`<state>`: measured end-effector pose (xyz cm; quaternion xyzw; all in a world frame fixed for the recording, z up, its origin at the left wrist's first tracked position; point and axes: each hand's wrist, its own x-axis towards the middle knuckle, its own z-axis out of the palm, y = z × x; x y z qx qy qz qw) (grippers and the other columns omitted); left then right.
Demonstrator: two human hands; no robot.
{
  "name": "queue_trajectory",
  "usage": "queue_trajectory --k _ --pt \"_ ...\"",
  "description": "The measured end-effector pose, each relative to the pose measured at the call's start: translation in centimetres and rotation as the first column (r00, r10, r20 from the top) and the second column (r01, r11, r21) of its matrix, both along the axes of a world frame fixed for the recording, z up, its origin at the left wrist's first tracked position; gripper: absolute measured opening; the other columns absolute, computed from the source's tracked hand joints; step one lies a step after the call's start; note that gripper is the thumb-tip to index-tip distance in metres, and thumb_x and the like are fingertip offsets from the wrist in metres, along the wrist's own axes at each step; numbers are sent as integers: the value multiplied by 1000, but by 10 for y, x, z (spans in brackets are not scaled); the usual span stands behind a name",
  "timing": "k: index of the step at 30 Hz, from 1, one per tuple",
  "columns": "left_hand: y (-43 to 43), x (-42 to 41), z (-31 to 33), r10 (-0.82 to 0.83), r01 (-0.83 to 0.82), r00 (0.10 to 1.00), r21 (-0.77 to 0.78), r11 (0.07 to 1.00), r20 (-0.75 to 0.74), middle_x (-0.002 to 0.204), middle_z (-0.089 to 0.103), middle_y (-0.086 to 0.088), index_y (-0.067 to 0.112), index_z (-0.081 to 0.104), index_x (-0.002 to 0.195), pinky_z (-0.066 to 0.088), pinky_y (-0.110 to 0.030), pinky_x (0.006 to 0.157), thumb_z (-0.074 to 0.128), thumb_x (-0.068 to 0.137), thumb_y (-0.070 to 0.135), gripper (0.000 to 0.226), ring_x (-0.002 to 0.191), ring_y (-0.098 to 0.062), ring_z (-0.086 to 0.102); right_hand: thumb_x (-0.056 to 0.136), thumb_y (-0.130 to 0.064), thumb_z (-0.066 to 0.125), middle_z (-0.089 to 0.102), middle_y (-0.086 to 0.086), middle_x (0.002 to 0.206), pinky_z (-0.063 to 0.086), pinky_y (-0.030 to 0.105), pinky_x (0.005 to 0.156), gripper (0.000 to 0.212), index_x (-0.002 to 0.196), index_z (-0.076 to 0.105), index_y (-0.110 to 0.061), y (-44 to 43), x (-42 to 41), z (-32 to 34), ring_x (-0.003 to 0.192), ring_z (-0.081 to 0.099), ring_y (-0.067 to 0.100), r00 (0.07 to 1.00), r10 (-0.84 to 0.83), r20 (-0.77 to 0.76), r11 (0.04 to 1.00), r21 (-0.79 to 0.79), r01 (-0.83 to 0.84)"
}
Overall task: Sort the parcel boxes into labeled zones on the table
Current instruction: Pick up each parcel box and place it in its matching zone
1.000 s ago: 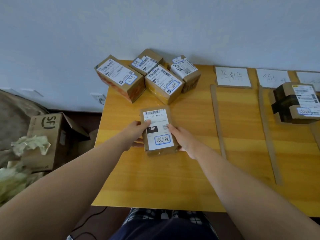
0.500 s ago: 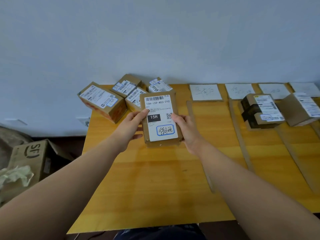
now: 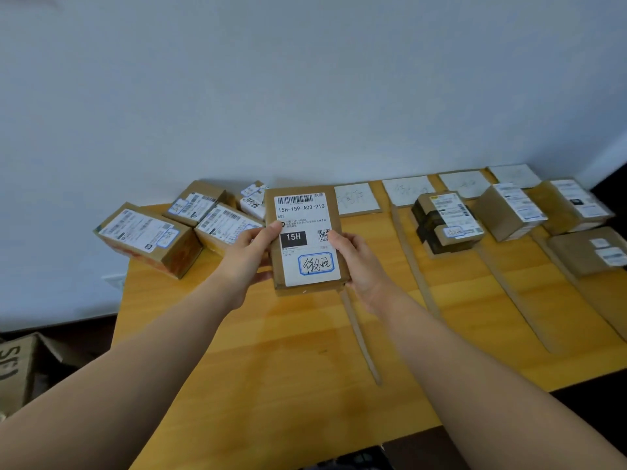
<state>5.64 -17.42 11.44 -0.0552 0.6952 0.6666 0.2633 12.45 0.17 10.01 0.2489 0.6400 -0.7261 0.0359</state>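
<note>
I hold a flat brown parcel box (image 3: 307, 242) above the table, its white label facing me with "15H" and handwriting in a blue frame. My left hand (image 3: 249, 254) grips its left edge and my right hand (image 3: 356, 262) grips its right edge. Several unsorted parcel boxes (image 3: 149, 237) lie at the table's far left corner. White zone labels (image 3: 356, 198) line the far edge, with cardboard strips (image 3: 412, 262) dividing the zones. A black-taped box (image 3: 444, 222) sits in the second zone, and other boxes (image 3: 512, 210) sit in zones further right.
The yellow wooden table (image 3: 288, 368) stands against a white wall. An open cardboard carton (image 3: 17, 368) rests on the floor to the left. A large flat box (image 3: 590, 252) lies at the right edge.
Both hands lifted the labelled box off the table and raised it toward me. The view swung to the right, and more zones and sorted boxes came into sight.
</note>
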Motion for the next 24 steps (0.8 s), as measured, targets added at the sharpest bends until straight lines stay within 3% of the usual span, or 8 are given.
queue_trajectory --k 5,11,13,15,19,21,24 --pt "38 12 1 -17 17 1000 18 1000 -8 105 68 2 20 50 126 52 -39 87 60 85 52 52 100 -21 65 89 -44 60 74 2 101 53 26 66 44 123 47 -19 36 18 5 81 71 12 999 -37 -10 999 13 37" --pt "99 32 5 -91 91 996 10 996 22 107 68 0 21 49 123 52 -33 77 54 89 51 46 99 -19 65 87 -48 61 75 0 95 55 35 80 41 118 49 -23 98 37 9 87 71 17 999 -40 0 996 82 40" --pt "124 39 2 -119 119 992 4 993 32 109 68 -2 21 52 121 53 -36 85 55 88 54 47 102 -21 65 88 -46 60 75 0 92 53 34 80 39 116 50 -22 124 45 10 85 70 16 998 -51 21 993 105 48" --pt "151 48 -2 -132 132 990 -14 991 40 110 69 -3 22 53 123 50 -41 95 57 84 58 53 103 -22 66 90 -43 58 74 0 90 53 29 71 38 118 50 -19 153 53 13 80 69 14 998 -54 41 991 127 48" --pt "206 66 -8 -122 123 992 -22 992 44 110 69 -2 20 51 126 47 -42 100 56 85 58 56 104 -20 65 92 -42 55 73 0 94 48 22 58 38 121 48 -18 211 66 19 75 69 11 998 -9 68 982 190 -4" --pt "230 74 -10 -112 113 993 -39 993 31 111 69 1 20 51 125 46 -41 100 55 87 56 53 105 -18 63 91 -43 56 73 -2 92 54 27 63 39 122 47 -21 236 71 17 78 70 12 997 7 73 973 230 -24" --pt "257 83 -17 -58 57 998 -108 993 -11 114 65 2 21 55 120 48 -37 96 57 87 53 46 107 -18 61 80 -55 62 73 -7 95 57 41 83 44 114 49 -30 266 79 10 88 70 15 996 39 80 954 293 -60"
